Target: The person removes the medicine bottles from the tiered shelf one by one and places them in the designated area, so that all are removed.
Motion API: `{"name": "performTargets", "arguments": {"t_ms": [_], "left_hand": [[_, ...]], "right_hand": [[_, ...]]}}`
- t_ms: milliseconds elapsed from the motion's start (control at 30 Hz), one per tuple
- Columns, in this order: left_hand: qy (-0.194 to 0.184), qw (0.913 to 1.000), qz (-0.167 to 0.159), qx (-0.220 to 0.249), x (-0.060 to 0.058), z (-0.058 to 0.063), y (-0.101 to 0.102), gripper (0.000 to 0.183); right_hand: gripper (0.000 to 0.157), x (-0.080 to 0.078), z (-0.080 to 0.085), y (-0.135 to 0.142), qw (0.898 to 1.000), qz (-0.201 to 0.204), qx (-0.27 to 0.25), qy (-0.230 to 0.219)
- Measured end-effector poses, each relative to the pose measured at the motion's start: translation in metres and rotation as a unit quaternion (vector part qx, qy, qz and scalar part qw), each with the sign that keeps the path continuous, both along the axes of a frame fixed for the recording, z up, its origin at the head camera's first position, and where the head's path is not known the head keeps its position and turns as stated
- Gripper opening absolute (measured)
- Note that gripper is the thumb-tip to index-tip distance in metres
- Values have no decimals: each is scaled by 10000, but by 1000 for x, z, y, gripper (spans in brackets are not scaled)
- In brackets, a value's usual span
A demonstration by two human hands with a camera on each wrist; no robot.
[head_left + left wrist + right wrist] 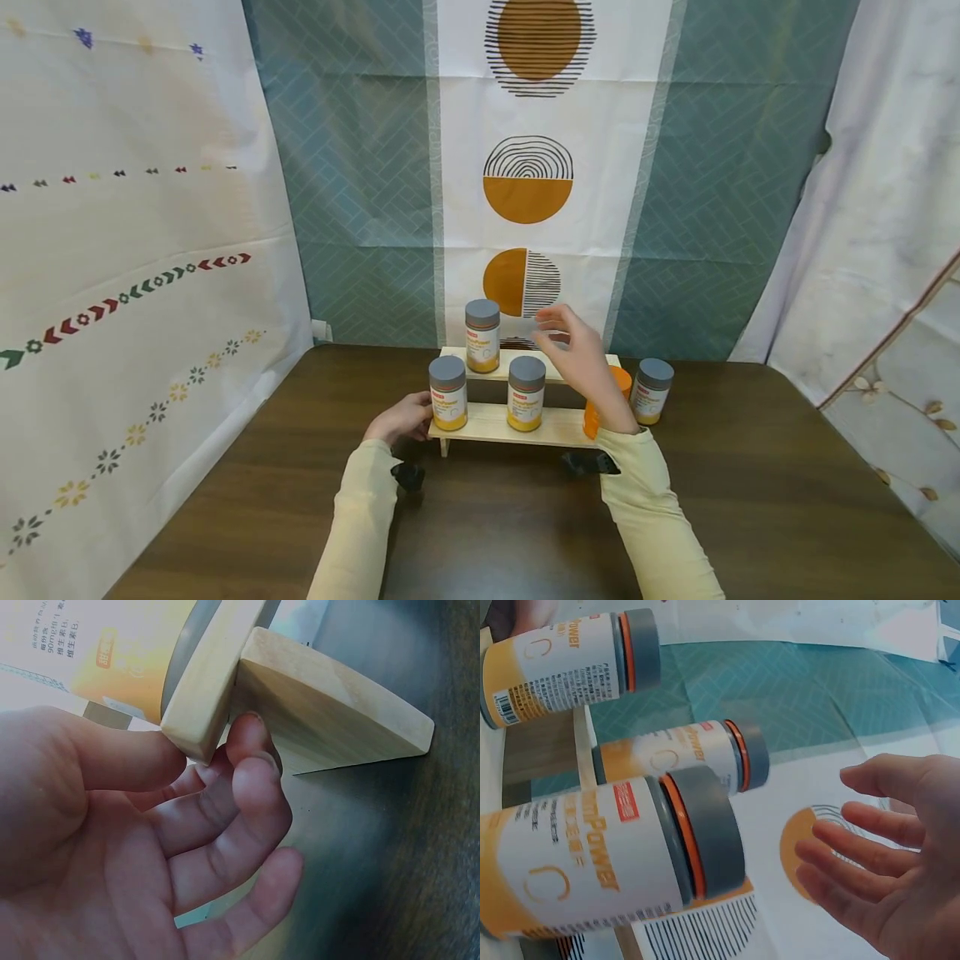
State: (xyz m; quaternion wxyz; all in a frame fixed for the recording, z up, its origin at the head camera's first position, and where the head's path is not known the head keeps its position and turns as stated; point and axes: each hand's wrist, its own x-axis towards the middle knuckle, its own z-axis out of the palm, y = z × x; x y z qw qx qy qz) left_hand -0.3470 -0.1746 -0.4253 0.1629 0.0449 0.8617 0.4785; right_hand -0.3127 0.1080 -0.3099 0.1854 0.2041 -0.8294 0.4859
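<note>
A small two-tier wooden rack (487, 422) stands on the table, with grey-lidded supplement jars on it. One jar (482, 337) is on the upper tier at left. On the lower tier are a jar at the left end (448, 393) and another near the middle (526, 394). My left hand (172, 817) grips the left end of the lower board, its thumb at the board's edge and fingers curled beneath. My right hand (573, 346), fingers loosely bent and holding nothing, is raised by the upper tier, right of the upper jar.
An orange container (621, 379) at the rack's right end is partly hidden by my right forearm. Beside it, farther right, stands another grey-lidded jar (652, 392). A patterned cloth (375, 250) hangs behind the dark wooden table (750, 467).
</note>
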Motion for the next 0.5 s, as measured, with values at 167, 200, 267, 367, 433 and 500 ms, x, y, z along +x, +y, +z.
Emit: {"name": "performTargets", "arguments": {"t_ms": [167, 200, 267, 367, 433, 500], "left_hand": [[31, 10000, 37, 3, 0, 0, 0, 45], [36, 10000, 43, 7, 1, 0, 0, 45], [35, 10000, 56, 22, 1, 0, 0, 45], [24, 10000, 73, 41, 2, 1, 0, 45], [31, 10000, 57, 35, 2, 1, 0, 45], [43, 10000, 53, 37, 2, 1, 0, 45]], "right_hand": [[41, -7, 2, -16, 9989, 108, 353, -277], [42, -9, 2, -19, 9987, 132, 384, -322], [43, -11, 2, -25, 9979, 195, 468, -395], [46, -14, 3, -33, 9971, 265, 535, -471], [50, -16, 4, -37, 9968, 281, 552, -496], [54, -18, 4, -42, 9969, 254, 537, -513]]}}
